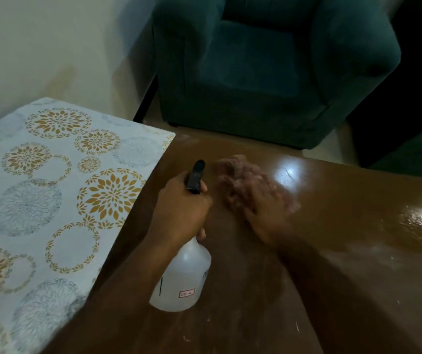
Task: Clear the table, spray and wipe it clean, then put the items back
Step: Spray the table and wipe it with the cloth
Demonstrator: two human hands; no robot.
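Head view: glossy brown surface [332,226], likely slick. Spray bottle [184,279] near-left, stiff plastic, probably light; left hand [181,210] fingers curled round its neck, the best hold. Soft pink cloth [238,172] farther, under blurred right hand [261,213]; finger spread unclear.

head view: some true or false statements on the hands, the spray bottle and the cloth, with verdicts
1. The left hand grips the spray bottle just below its black nozzle. True.
2. The right hand holds the bottle too. False: it rests on the pinkish cloth on the brown table.
3. The armchair beyond the table is red. False: it is dark green.
4. A flower-patterned surface lies left of the table. True.
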